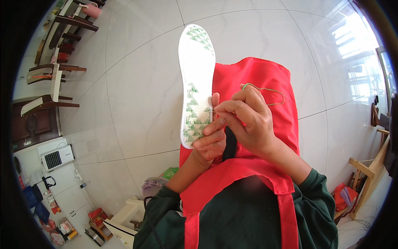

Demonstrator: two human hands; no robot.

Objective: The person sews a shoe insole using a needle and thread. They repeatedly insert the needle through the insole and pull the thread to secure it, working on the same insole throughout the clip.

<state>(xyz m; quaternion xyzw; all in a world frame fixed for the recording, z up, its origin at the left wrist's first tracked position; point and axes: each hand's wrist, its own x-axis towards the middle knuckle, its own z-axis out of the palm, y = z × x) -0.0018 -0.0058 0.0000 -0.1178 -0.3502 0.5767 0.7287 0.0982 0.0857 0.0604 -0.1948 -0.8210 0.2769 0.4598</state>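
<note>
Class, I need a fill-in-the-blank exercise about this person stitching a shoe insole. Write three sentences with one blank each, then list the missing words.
1. The left hand holds a white fabric insole embroidered with a pattern in ____ thread.
2. The right hand pinches a thin needle at the insole's ____ edge.
3. Over the lap lies a ____ apron, above a pale tiled floor.

Missing words: green; right; red

The needle at the insole [196, 83] edge is too small to make out.
</note>
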